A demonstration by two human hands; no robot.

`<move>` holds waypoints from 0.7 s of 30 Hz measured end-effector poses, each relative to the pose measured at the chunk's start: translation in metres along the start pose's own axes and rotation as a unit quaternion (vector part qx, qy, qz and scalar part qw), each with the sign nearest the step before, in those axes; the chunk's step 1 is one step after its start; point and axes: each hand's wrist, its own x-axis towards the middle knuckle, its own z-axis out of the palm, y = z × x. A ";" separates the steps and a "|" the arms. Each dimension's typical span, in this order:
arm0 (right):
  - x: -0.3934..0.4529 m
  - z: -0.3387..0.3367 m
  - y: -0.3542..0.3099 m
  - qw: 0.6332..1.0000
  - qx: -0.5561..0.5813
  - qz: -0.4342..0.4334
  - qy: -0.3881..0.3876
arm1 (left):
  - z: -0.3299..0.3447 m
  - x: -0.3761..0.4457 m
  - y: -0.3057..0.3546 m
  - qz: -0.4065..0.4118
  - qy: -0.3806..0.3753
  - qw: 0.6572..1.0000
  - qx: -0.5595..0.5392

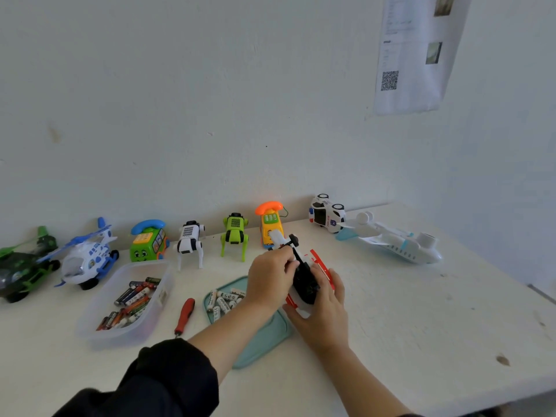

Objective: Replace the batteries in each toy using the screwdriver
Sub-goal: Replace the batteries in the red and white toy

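I hold a red, white and black toy helicopter (304, 279) upside down above the table. My right hand (323, 308) grips its body from below and the right. My left hand (270, 278) has its fingers curled on the toy's black underside near the tail. The red-handled screwdriver (185, 316) lies on the table to the left of a teal lid (264, 338) that carries several white batteries (224, 302). A clear plastic tub (126, 302) further left holds several mixed batteries.
Along the wall stand a green car (24, 266), a blue helicopter (88, 257), a green phone bus (149, 240), a white robot dog (190, 242), a green robot dog (234, 234), a yellow phone toy (270, 225), a police car (326, 213) and a white plane (397, 240). The table's edge runs along the right.
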 end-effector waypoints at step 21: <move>0.000 0.000 -0.001 1.000 0.005 0.021 0.002 | 0.000 0.004 -0.015 0.181 -0.005 0.951 0.250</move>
